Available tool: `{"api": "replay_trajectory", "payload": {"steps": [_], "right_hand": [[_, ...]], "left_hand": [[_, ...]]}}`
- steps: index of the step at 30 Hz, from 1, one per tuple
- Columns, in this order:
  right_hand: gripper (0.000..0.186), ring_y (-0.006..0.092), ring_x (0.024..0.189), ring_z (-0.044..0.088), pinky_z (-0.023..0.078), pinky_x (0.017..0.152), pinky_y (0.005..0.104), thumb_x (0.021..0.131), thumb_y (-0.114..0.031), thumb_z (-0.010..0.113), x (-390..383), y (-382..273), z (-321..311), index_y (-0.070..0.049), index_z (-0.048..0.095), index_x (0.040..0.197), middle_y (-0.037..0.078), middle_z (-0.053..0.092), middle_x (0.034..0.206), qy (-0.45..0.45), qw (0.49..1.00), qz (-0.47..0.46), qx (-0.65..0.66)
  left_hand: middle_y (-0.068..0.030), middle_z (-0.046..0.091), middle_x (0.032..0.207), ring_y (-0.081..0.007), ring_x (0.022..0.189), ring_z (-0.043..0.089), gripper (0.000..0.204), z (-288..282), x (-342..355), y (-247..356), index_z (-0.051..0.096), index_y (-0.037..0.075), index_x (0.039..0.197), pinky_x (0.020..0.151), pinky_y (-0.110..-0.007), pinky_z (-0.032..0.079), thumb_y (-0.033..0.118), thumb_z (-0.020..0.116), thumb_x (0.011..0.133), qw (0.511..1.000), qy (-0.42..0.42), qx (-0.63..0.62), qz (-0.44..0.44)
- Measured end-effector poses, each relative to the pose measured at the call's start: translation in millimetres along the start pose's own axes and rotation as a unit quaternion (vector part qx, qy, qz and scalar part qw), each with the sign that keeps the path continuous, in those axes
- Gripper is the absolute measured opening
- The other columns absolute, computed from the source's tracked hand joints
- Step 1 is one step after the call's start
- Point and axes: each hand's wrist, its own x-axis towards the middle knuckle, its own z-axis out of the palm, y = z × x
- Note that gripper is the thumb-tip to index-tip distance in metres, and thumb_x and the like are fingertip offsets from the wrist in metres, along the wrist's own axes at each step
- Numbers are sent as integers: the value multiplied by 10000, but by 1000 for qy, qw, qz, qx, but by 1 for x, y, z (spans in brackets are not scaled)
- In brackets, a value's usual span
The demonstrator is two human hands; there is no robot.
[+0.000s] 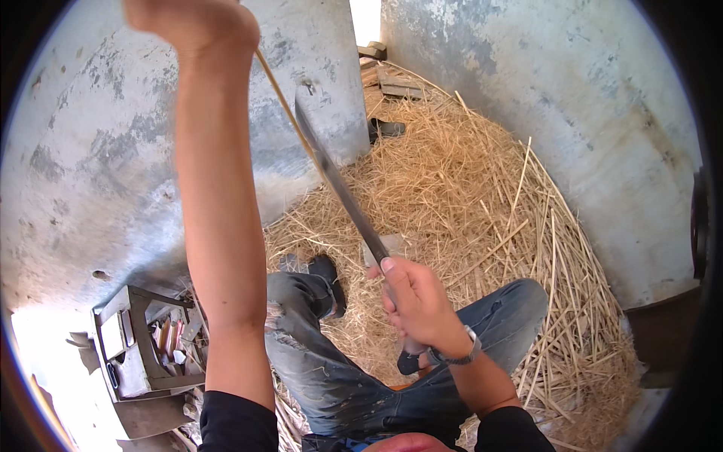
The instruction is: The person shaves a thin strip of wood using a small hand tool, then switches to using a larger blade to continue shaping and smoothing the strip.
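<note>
My right hand is closed round the handle of a long, dark-bladed knife, its blade slanting up and to the left over my legs. High at the upper left, my left hand is raised on a stretched arm, partly cut off by the picture's edge. From behind its wrist a thin bamboo strip runs down to the blade and meets it along the upper half. The left fingers are mostly out of sight, but the strip appears gripped in them.
Pale shavings and strips cover the floor ahead and to the right. A wooden stool with odds and ends in it lies at the lower left. Worn walls stand close on both sides. A dark shoe lies by the left wall's end.
</note>
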Motion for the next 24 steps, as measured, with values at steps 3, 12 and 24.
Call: {"api": "replay_trajectory", "payload": {"steps": [3, 12, 24], "right_hand": [[395, 76, 513, 507, 410, 496, 264, 1150, -341, 419, 0, 11, -18, -16, 641, 1125, -6, 524, 616, -1, 991, 62, -121], [417, 38, 493, 481, 382, 429, 229, 1150, -344, 394, -22, -75, -10, -19, 654, 1178, -41, 499, 642, 162, 973, -94, 132], [502, 42, 456, 477, 403, 388, 228, 1151, -427, 385, -13, -96, -48, 15, 620, 1190, -17, 511, 657, 99, 985, 22, 143]], "left_hand": [[55, 348, 561, -85, 438, 255, 447, 37, -19, -14, 488, 161, 719, 434, -268, 159, 514, 596, 971, 973, 39, 193, 117], [81, 385, 639, -38, 542, 314, 393, 67, -32, -18, 456, 202, 726, 490, -234, 200, 448, 615, 987, 945, 67, 238, 214], [73, 372, 635, -41, 531, 257, 413, 94, -41, -38, 505, 156, 751, 483, -253, 179, 473, 592, 1000, 947, 68, 213, 232]]}}
